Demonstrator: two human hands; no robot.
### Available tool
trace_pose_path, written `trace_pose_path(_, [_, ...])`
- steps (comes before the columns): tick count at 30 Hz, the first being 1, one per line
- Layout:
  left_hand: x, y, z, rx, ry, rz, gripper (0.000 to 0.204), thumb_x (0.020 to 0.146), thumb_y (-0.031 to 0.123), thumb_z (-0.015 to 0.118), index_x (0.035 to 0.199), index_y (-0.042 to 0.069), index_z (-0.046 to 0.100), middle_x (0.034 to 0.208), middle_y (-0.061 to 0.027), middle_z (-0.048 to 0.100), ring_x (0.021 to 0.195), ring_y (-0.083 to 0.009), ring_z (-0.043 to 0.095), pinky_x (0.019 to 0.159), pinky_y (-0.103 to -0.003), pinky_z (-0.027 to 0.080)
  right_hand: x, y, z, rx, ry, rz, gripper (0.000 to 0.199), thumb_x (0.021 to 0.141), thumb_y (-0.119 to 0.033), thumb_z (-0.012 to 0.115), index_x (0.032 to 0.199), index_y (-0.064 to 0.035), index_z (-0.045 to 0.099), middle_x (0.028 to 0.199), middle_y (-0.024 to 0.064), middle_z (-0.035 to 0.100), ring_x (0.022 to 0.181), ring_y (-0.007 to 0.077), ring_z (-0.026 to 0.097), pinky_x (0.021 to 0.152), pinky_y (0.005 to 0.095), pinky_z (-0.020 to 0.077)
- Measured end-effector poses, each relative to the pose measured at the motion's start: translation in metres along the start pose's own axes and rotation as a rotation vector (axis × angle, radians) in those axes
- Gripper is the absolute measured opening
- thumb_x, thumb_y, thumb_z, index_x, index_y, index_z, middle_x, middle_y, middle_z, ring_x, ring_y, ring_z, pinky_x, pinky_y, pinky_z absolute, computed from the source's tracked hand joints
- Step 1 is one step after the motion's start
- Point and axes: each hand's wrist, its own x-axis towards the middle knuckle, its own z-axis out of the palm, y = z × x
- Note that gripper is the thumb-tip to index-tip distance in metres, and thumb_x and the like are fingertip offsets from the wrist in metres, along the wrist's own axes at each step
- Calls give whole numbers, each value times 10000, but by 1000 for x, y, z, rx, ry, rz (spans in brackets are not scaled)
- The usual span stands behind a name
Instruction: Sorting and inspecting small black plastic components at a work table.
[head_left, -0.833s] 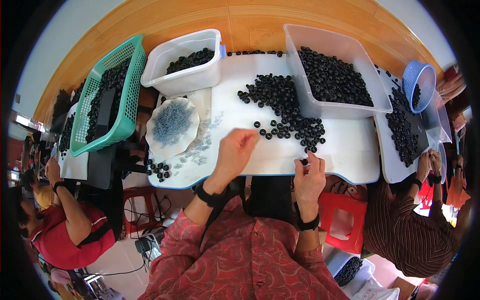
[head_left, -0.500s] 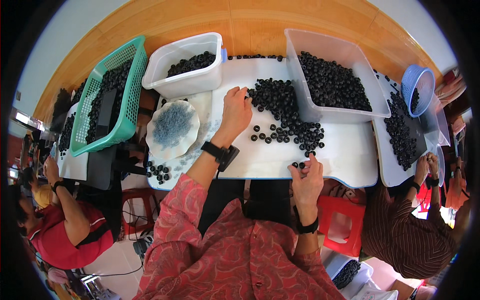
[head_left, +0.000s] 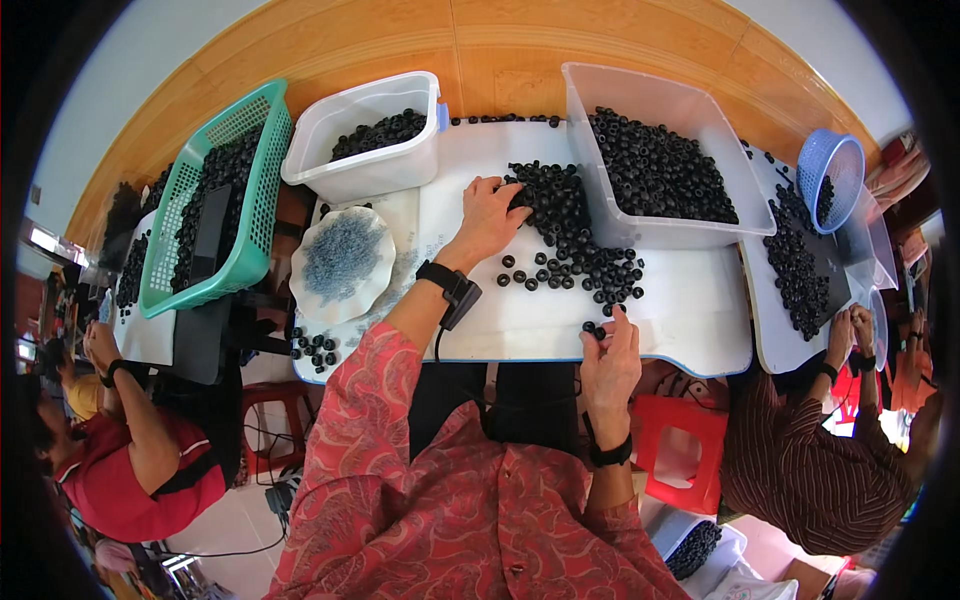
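My left hand (head_left: 490,215) reaches across the white table (head_left: 680,320) with fingers spread onto the edge of a heap of small black rings (head_left: 560,205). A dark band sits on that wrist. Near the table's front edge my right hand (head_left: 612,345) pinches a few black rings (head_left: 594,328) between its fingertips. Loose black rings (head_left: 565,275) lie scattered between the two hands. A pale scalloped dish (head_left: 342,262) of small grey parts sits left of my left forearm.
A clear bin (head_left: 655,165) and a white tub (head_left: 370,140) hold black rings at the back. A green basket (head_left: 215,200) stands at left, a blue basket (head_left: 828,180) at right. Other people work at left (head_left: 120,440) and right (head_left: 830,450). A red stool (head_left: 685,455) stands below.
My left hand has stretched forward from the table's middle to the heap of black rings. My right hand has stayed at the front edge with its rings.
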Motion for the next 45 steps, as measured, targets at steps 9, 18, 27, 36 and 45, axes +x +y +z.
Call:
trace_pose_path(9, [-13,14,-5,-277,-49,18,352,824,124,727,1154,34,644,1221,-210,491,1195,-405,415,1030,-447,392,-2,-5,2,39,50,-16,350,805,-36,719,1143,-63,631,960,130,593,761,284,619,645,380,513])
trace_pose_path(18, [-30,30,-7,-289,-113,9,344,867,97,660,1204,53,605,1277,-189,469,1205,-385,442,1039,-415,402,-2,-3,6,14,78,-98,198,800,-58,729,993,-70,685,933,99,588,775,279,617,622,372,513])
trace_pose_path(27, [-40,45,-11,-380,-165,32,354,855,59,652,1199,14,582,1294,-209,429,1212,-416,393,1042,-437,391,-2,-4,7,-82,91,-189,182,816,-73,720,992,-67,676,938,100,581,837,293,610,657,388,515])
trace_pose_path(36, [-23,29,-16,-401,-10,-22,350,859,22,596,1207,-15,590,1240,-242,540,1183,-400,505,1034,-425,419,-1,-4,7,-106,110,-209,178,833,-64,708,1001,-44,651,955,113,582,873,312,602,692,404,512])
trace_pose_path(45, [17,-6,-20,-177,-37,-105,458,847,21,577,1305,9,557,1386,-270,464,1291,-416,447,1069,-424,398,5,-14,10,-40,149,-247,188,826,-50,712,1001,-33,645,958,126,585,871,316,603,691,402,509])
